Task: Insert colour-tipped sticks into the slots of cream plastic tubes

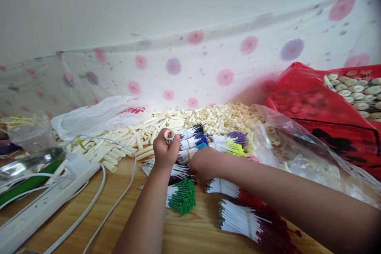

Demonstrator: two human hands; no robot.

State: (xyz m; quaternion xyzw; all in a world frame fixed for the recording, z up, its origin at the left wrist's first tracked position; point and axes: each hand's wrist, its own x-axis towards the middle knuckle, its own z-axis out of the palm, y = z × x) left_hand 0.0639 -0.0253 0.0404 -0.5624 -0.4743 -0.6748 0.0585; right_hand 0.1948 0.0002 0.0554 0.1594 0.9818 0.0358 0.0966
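My left hand point(164, 151) is closed around a short white tube point(169, 136), held upright with several coloured tips showing in its open end. My right hand point(204, 163) reaches in from the right, its fingers curled down among bundles of thin white pen refills; what is between them is hidden. Around the hands lie banded refill bundles: black point(196, 130), blue point(199, 139), purple point(238, 138), yellow point(235, 149) and a dark-tipped one point(178, 171). Nearer me are a green bundle point(184, 196), a red one point(235, 191) and a dark red one point(253, 222).
Cream plastic tubes point(114, 152) and small cream parts point(226, 117) are heaped behind. At left are a white power strip point(44, 206), looping cables point(97, 194) and a green-sided metal bowl point(35, 164). A red bag point(312, 111) and clear plastic point(315, 170) lie right.
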